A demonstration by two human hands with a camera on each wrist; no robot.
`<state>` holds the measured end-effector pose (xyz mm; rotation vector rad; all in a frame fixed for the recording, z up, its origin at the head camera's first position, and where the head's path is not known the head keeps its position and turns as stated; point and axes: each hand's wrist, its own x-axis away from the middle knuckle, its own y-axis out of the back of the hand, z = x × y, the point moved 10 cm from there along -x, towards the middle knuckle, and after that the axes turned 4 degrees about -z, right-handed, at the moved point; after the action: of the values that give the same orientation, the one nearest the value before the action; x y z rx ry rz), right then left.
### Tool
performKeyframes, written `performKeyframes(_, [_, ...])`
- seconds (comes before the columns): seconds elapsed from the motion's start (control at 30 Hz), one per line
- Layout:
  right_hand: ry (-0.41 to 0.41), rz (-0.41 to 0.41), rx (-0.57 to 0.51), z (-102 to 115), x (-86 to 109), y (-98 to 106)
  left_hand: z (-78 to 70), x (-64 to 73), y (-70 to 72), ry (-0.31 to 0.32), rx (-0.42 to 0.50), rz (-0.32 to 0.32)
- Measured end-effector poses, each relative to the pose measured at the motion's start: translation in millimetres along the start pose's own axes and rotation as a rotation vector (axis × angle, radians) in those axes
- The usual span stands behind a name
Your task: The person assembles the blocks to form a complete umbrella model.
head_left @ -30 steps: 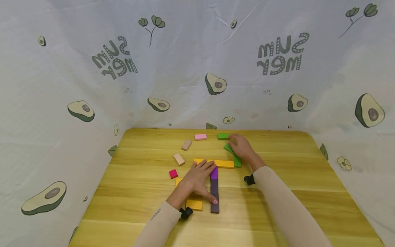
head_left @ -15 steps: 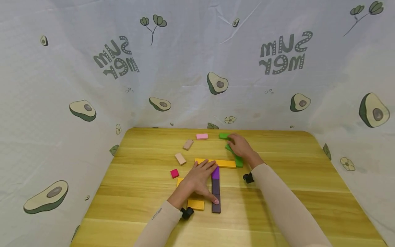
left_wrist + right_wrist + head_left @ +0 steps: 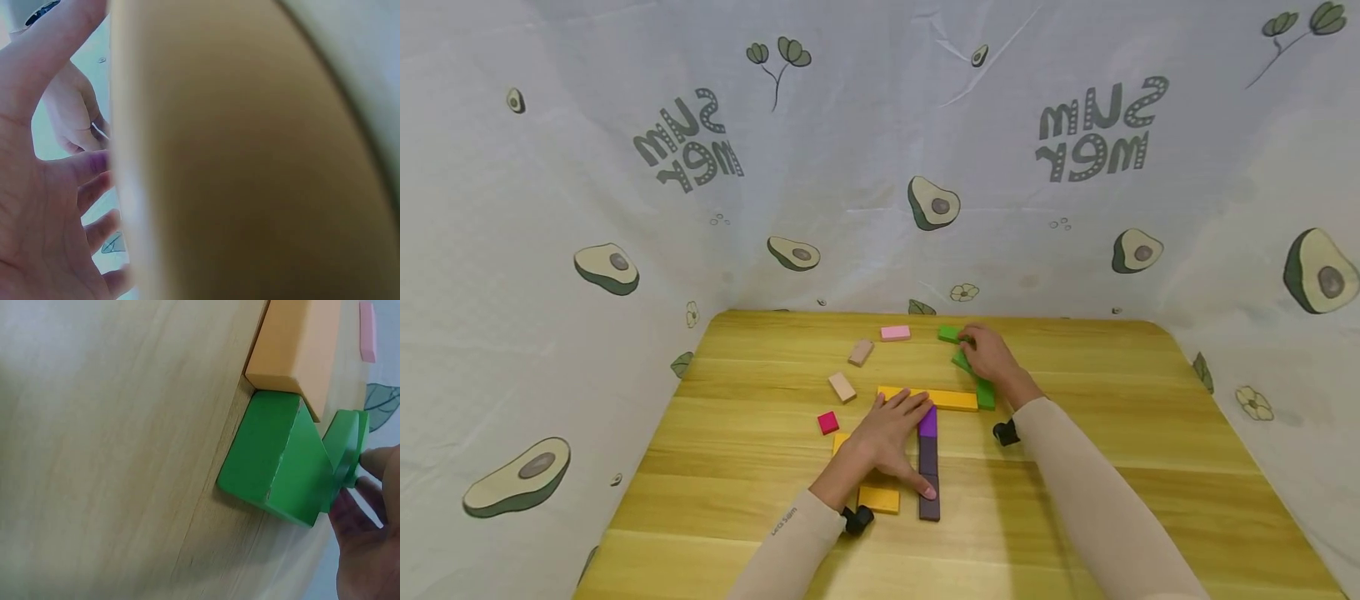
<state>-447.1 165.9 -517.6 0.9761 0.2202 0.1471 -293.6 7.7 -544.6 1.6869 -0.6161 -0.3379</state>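
My left hand (image 3: 886, 442) is spread flat in the head view. Its fingertips rest by a yellow row (image 3: 951, 400) and the top of a purple block (image 3: 928, 422); the thumb touches the near dark block (image 3: 929, 504). My right hand (image 3: 992, 360) pinches the end of the far green block (image 3: 950, 333), its fingers partly hiding a second green block (image 3: 961, 360). A third green block (image 3: 275, 456) sits against the yellow row's end in the right wrist view. In the left wrist view, a blurred tan surface covers most of the picture beside my left palm.
Left of the hands lie a pink block (image 3: 895, 333), two beige blocks (image 3: 861, 352) and a red block (image 3: 828, 422). A yellow block (image 3: 878, 500) lies near my left wrist. A printed cloth (image 3: 850, 167) rises behind the table's far edge.
The far green block has turned slightly under my right fingers, its right end tipping nearer. My left hand stays in place; the whole head view has shifted a little.
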Motion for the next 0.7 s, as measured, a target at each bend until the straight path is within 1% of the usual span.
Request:
performKeyframes(0.23, [-0.068, -0.034, 0.003, -11.4, -1.9, 5.1, -0.2, -0.3, -1.5, 0.0, -0.001, 0.002])
performKeyframes(0.4, [-0.092, -0.062, 0.018, -19.2, -2.2, 9.3, -1.0, 0.5, -0.3, 0.001, -0.003, 0.001])
performKeyframes(0.57, [-0.097, -0.066, -0.009, -26.3, -1.9, 10.2, -1.4, 0.8, -0.1, 0.001, 0.002, 0.0])
performKeyframes(0.7, [-0.093, -0.06, -0.037, -26.8, 0.0, 10.9, -0.3, 0.5, 0.0, 0.0, -0.004, -0.004])
